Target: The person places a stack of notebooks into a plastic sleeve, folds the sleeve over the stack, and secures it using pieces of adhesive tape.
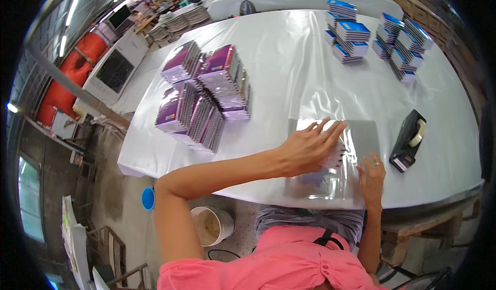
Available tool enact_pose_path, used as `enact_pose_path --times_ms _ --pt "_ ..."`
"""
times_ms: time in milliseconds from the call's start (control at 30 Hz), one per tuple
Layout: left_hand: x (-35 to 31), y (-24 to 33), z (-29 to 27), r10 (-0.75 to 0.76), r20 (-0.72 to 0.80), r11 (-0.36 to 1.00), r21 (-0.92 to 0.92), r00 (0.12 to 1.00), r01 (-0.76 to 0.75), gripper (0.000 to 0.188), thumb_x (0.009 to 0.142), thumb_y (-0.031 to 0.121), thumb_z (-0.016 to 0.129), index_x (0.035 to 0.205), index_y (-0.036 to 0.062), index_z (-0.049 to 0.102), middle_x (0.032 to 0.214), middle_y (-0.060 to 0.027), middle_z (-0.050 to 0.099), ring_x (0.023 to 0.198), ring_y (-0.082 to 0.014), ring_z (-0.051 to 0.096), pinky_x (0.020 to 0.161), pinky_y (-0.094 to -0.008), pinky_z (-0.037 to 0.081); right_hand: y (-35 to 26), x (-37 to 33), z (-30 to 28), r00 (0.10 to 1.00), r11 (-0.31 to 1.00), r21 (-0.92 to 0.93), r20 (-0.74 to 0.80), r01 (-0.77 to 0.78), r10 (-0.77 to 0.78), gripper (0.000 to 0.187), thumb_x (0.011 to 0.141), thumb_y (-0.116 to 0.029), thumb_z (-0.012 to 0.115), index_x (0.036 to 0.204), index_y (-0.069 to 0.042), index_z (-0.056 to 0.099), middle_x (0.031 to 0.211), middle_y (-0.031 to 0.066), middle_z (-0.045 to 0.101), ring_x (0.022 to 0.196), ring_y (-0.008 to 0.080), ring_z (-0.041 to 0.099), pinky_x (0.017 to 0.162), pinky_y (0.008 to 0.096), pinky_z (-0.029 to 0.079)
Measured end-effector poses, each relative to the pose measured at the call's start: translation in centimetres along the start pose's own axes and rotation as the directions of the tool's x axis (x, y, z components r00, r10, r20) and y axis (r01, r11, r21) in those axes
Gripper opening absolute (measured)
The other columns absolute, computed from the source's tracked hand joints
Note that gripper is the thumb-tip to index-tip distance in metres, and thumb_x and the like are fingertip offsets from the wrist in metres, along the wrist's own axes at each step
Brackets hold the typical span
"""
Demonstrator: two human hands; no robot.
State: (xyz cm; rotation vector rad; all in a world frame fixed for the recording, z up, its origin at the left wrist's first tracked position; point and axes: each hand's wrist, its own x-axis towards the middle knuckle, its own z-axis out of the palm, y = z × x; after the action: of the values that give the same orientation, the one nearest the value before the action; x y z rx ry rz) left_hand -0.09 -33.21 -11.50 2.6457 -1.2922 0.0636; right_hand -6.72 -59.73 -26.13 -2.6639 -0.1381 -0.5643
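A clear plastic sheet or bag (361,132), which I cannot tell apart, lies at the table's front edge before me. My left hand (312,148) reaches across it with the fingers stretched out. Beneath that palm, a small spiral-bound notebook (333,160) shows only in part; the hand covers the rest. On the sheet's right border rests my right hand (372,179), fingers apart and slightly bent, a ring on one of them. To its right stands a black tape dispenser (405,143) with a roll of pale tape.
Stacks of purple spiral notebooks (178,104) stand at the left of the white-covered table (274,78). Blue-covered notebook stacks (351,34) are at the far right. Below the left edge are a white bucket (227,228) and a blue container (148,199).
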Motion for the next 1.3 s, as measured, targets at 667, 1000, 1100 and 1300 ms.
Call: enact_pose_path --times_ms 667,1000,1100,1300 --pt "-27.4 -19.4 -14.5 -0.170 -0.377 0.735 0.567 0.910 0.372 0.106 0.050 0.015 0.083 0.144 0.0061 0.034 0.148 -0.0093 0.038 0.141 -0.0347 0.028 0.116 -0.0519 0.023 -1.3 0.7 1.7 0.971 0.986 0.057 0.171 0.159 -0.166 0.028 0.077 -0.005 0.069 0.105 -0.002 0.064 0.134 0.0188 0.049 0.128 0.0369 0.042 0.104 0.0478 0.032" --pt "-28.4 -17.1 -16.5 -0.050 -0.626 0.741 0.499 0.778 0.449 0.064 0.086 0.034 0.065 0.141 0.0106 0.045 0.154 -0.0226 0.025 0.144 -0.0399 0.020 0.116 -0.0498 0.014 -0.5 0.3 0.7 0.973 0.986 0.101 0.178 0.130 -0.147 0.026 0.078 -0.005 0.067 0.104 -0.002 0.064 0.127 0.0189 0.055 0.121 0.0386 0.047 0.102 0.0486 0.034" --pt "-21.3 -12.8 -10.9 -0.053 -0.936 0.915 0.094 0.348 0.392 0.059 0.084 0.027 0.066 0.138 0.0107 0.050 0.153 -0.0231 0.028 0.144 -0.0415 0.018 0.117 -0.0481 0.012 1.4 -0.4 0.0 0.990 0.996 0.075 0.129 0.039 -0.048 0.029 0.080 -0.004 0.066 0.108 -0.004 0.065 0.129 0.0172 0.055 0.121 0.0381 0.048 0.103 0.0479 0.034" --pt "-9.2 -5.9 7.3 -0.014 -0.438 0.985 0.151 0.899 0.089 0.060 0.081 0.026 0.072 0.136 0.0147 0.052 0.150 -0.0158 0.036 0.144 -0.0429 0.015 0.112 -0.0634 0.010 0.8 5.6 0.1 1.000 0.965 0.261 -0.009 0.030 -0.029 0.033 0.082 -0.007 0.065 0.115 -0.006 0.064 0.126 0.0150 0.058 0.115 0.0354 0.053 0.098 0.0414 0.042"
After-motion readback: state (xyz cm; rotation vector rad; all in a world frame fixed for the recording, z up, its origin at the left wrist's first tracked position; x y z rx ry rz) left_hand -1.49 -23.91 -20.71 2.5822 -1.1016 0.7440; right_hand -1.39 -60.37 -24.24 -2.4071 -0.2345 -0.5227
